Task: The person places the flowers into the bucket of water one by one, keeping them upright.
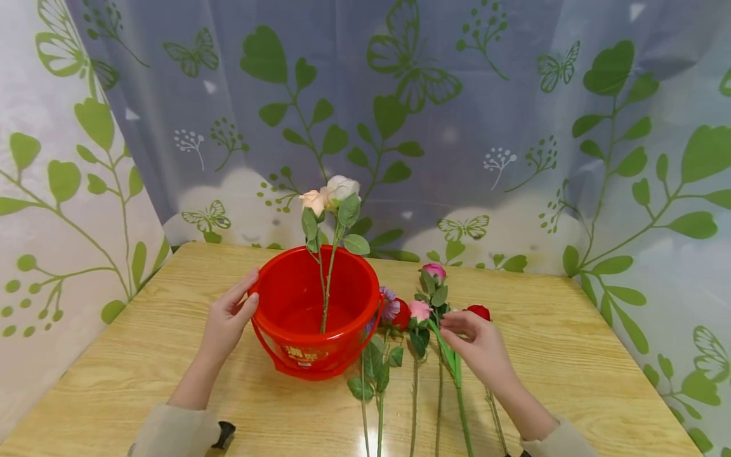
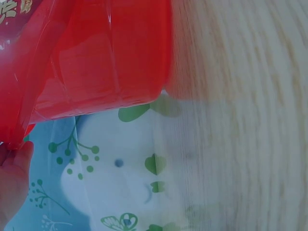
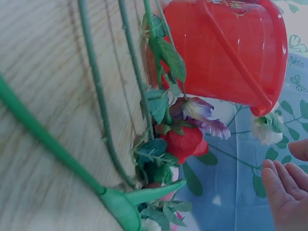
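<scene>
A red plastic bucket (image 1: 315,298) stands on the table with two artificial roses in it, a white rose (image 1: 342,188) and a peach rose (image 1: 314,202), leaning toward the back. My left hand (image 1: 228,315) holds the bucket's left rim; in the left wrist view, its fingertips (image 2: 24,153) are at the rim. My right hand (image 1: 478,346) is over the row of loose flowers, thumb and fingers apart with nothing between them. Nearest to it are a pink rose (image 1: 420,310), a green-leaved stem (image 1: 459,374) and a red rose (image 1: 478,311).
Beside the bucket lie a purple flower (image 1: 390,304) and another red rose (image 1: 402,315). Farther back is a deep pink rose (image 1: 435,271). Several stems point toward the front edge of the wooden table (image 1: 577,355). A patterned curtain (image 1: 354,82) hangs behind.
</scene>
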